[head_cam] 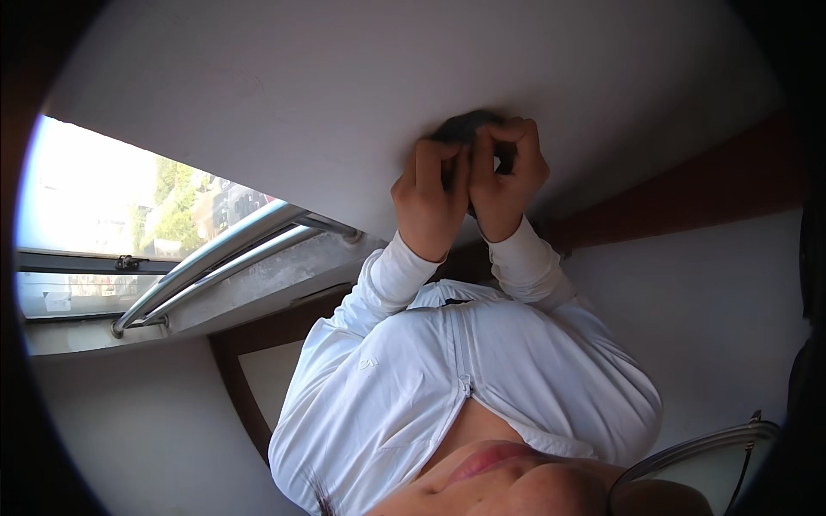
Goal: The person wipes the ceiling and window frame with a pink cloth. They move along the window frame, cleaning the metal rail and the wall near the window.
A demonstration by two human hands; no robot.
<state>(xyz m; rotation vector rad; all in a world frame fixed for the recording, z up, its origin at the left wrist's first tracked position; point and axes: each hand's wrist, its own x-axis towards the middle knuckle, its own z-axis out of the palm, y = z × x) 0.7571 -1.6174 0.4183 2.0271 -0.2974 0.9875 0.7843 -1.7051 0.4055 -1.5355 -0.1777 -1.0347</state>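
My left hand (pixel 429 200) and my right hand (pixel 510 174) are raised side by side, almost touching, in front of a plain pale surface. Their bent fingers pinch a small dark object (pixel 470 126), which shows above and between them. Its kind is unclear, as the fingers and shadow hide much of it. Both forearms are in the sleeves of a white zip-front top (pixel 400 348).
At the left, a window (pixel 97 200) has curved metal rails (pixel 219 248) beside it, above a worn sill (pixel 258 277). A dark red-brown band (pixel 684 206) runs along the pale wall at the right. Eyeglasses (pixel 697 445) show at the lower right.
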